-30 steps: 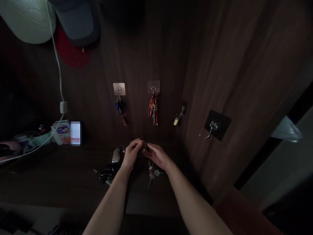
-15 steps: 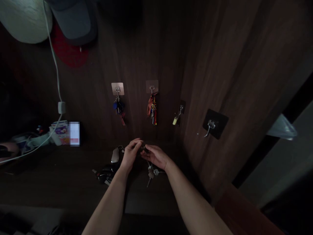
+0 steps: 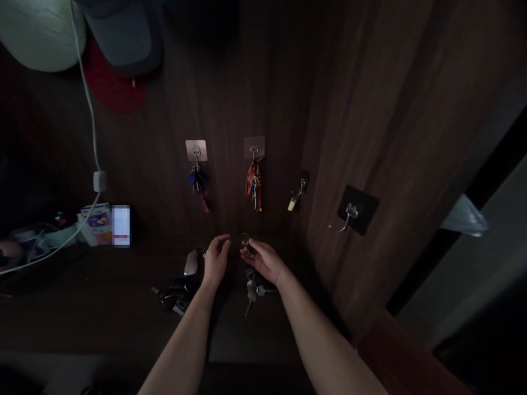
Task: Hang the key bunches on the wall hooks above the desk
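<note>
My right hand (image 3: 267, 260) pinches a small key ring (image 3: 246, 241) between thumb and fingers; its thin loop sticks out at the fingertips. Whatever else hangs from the ring is dark and hard to make out. To the left, my left hand (image 3: 217, 260) holds nothing, its thumb and fingers apart, a short gap from the ring. Several loose keys (image 3: 251, 289) lie on the dark shelf just below my right hand. Beside my left wrist rests a dark bunch of keys and fobs (image 3: 181, 288) with a silvery oval fob (image 3: 191, 263).
On the back panel, a left hook (image 3: 196, 151) and a middle hook (image 3: 254, 148) carry key bunches. A yellow-tagged key (image 3: 292, 203) hangs from a corner hook. A black-backed hook (image 3: 352, 210) is on the right panel. Caps (image 3: 123, 41), a white cable (image 3: 93, 120) and boxes (image 3: 96, 224) are at left.
My left hand has let go of the key ring and moved slightly left, its fingers opening. The ring stays in my right hand. The whole view has shifted a little.
</note>
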`<action>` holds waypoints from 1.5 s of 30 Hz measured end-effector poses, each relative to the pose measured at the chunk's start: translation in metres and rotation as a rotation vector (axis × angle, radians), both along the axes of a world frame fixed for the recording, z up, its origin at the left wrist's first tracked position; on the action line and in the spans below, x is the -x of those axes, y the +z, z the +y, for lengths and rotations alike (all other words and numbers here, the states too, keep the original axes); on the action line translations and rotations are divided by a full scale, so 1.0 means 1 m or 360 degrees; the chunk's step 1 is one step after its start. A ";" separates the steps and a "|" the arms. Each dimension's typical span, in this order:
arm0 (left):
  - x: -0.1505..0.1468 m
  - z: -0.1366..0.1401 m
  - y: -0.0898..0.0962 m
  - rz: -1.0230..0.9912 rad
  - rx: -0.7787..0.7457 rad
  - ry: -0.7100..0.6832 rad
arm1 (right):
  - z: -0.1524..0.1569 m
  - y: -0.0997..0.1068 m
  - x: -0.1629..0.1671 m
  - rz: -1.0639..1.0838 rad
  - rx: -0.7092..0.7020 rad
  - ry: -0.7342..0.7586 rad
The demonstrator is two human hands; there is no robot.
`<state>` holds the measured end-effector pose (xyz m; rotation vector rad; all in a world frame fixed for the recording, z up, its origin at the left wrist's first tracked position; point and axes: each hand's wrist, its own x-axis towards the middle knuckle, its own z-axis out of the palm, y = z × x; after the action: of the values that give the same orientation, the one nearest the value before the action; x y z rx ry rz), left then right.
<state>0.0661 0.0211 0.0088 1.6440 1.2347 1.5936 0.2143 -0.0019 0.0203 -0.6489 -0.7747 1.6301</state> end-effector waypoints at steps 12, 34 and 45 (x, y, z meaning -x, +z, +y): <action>-0.005 -0.001 -0.022 0.0834 -0.0170 -0.0182 | 0.010 0.011 -0.013 0.0525 0.0110 -0.0547; -0.004 -0.004 -0.024 0.1066 -0.0099 -0.0349 | 0.048 0.100 -0.049 0.0861 0.0131 -0.1031; -0.005 -0.004 -0.023 0.1069 -0.0095 -0.0340 | 0.051 0.065 -0.056 0.0692 0.0081 -0.1196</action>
<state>0.0707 0.0170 -0.0144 2.3672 1.2571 0.9772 0.2703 0.0487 0.0851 -0.5061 -0.1287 1.0339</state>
